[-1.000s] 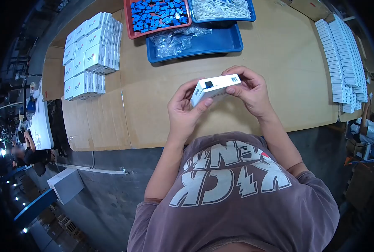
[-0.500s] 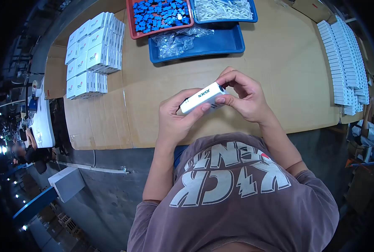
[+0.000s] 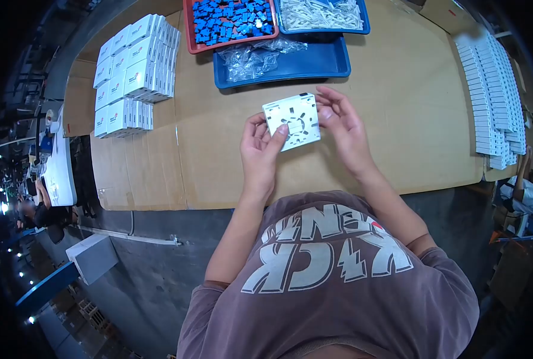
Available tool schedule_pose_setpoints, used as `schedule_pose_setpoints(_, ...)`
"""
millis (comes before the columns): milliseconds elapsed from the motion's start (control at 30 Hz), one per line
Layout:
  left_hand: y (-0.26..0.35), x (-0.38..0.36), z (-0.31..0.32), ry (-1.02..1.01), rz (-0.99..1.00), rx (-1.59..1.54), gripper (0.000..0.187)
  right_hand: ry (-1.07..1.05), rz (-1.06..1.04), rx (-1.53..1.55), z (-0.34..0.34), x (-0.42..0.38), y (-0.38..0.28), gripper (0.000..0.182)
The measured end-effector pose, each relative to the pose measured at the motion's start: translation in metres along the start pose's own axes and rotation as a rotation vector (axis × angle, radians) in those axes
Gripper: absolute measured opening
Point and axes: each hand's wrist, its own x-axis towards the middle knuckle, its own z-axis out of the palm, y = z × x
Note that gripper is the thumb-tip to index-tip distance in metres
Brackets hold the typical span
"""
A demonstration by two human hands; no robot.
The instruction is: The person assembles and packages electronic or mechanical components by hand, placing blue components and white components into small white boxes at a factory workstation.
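A flat, square white box (image 3: 299,116) with a ring of dark marks on its face is held above the table in front of me. My left hand (image 3: 261,149) grips its left side, the thumb lying across the face. On the other side, my right hand (image 3: 345,128) has its fingers apart beside the right edge of the box; whether a fingertip touches that edge I cannot tell. A small dark spot shows at the top right corner of the box.
On the cardboard-covered table (image 3: 218,173) stand stacked white boxes (image 3: 125,78) at left and more stacks (image 3: 488,96) at right. Behind are a red tray (image 3: 190,36) of blue pieces, a blue tray (image 3: 367,18) of white pieces and a blue tray (image 3: 314,63) with clear bags.
The box has turned from its printed narrow side to its flat, marked face. My right hand has loosened from it and its fingers have spread.
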Motion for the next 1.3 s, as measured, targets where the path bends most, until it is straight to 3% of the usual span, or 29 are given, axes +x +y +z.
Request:
schedule_pose_setpoints(33,0.004,-0.004,0.006,0.025,0.017,-0.045,0.043,-0.046,-0.053,-0.14,0.001,-0.004,0.004,0.067)
schedule_pose_setpoints(133,-0.012,-0.01,0.008,-0.026,0.295,0.134,0.036,-0.061,-0.119,-0.319,0.007,-0.016,0.018,0.087)
schedule_pose_setpoints(167,-0.015,-0.011,0.009,-0.051,0.345,0.188,0.039,-0.083,-0.156,-0.254,0.007,-0.016,0.026,0.103)
schedule_pose_setpoints(400,-0.01,-0.013,0.018,-0.19,0.448,0.391,0.052,-0.091,-0.371,-0.299,-0.003,-0.005,0.023,0.11)
schedule_pose_setpoints(500,-0.025,-0.013,0.004,-0.199,0.297,0.526,0.05,-0.05,-0.419,-0.264,-0.022,0.011,0.021,0.112)
schedule_pose_setpoints(567,-0.04,-0.012,-0.002,-0.24,0.133,0.492,0.041,-0.088,-0.346,-0.278,-0.045,0.022,0.015,0.108)
schedule_pose_setpoints(600,-0.046,-0.015,-0.006,-0.248,0.102,0.531,0.037,-0.099,-0.149,-0.347,-0.057,0.022,0.006,0.105)
schedule_pose_setpoints(633,-0.053,-0.017,-0.01,-0.242,0.079,0.588,0.034,-0.062,-0.091,-0.394,-0.074,0.025,0.01,0.092)
schedule_pose_setpoints(733,-0.087,-0.016,-0.024,-0.27,0.139,0.566,0.029,0.101,-0.063,-0.141,-0.144,0.034,0.031,0.078)
schedule_pose_setpoints(833,-0.1,-0.017,-0.025,-0.244,0.179,0.592,0.024,0.441,-0.123,-0.079,-0.215,0.027,0.018,0.064)
schedule_pose_setpoints(1000,-0.099,-0.015,-0.018,-0.279,0.407,0.916,0.017,0.768,-0.44,0.544,-0.334,0.002,-0.033,0.048)
schedule_pose_setpoints(1033,-0.103,-0.016,-0.018,-0.25,0.365,0.837,0.017,0.837,-0.485,0.604,-0.357,-0.004,-0.044,0.047)
schedule_pose_setpoints(1133,-0.1,-0.015,-0.02,-0.306,0.405,0.944,0.017,0.957,-0.664,0.529,-0.414,-0.023,-0.076,0.046)
schedule_pose_setpoints(1233,-0.11,-0.017,-0.024,-0.211,0.336,0.744,0.015,1.042,-0.789,0.398,-0.463,-0.05,-0.114,0.045)
schedule_pose_setpoints(1300,-0.112,-0.018,-0.025,-0.196,0.373,0.756,0.014,1.237,-0.829,0.295,-0.506,-0.063,-0.138,0.042)
